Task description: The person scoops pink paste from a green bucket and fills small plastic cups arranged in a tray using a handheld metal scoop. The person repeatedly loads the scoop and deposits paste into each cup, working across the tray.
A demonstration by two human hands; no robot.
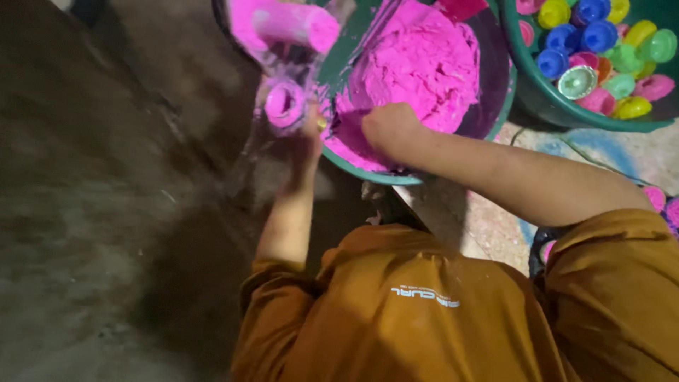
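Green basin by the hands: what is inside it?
The green basin holds a mound of pink powder; the right hand digs into it. The basin's bottom and the fingertips are covered.

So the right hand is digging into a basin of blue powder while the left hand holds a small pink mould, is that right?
Not quite: the head view shows pink powder, not blue, in the basin. The right hand does dig into it, and the left hand holds the small pink mould.
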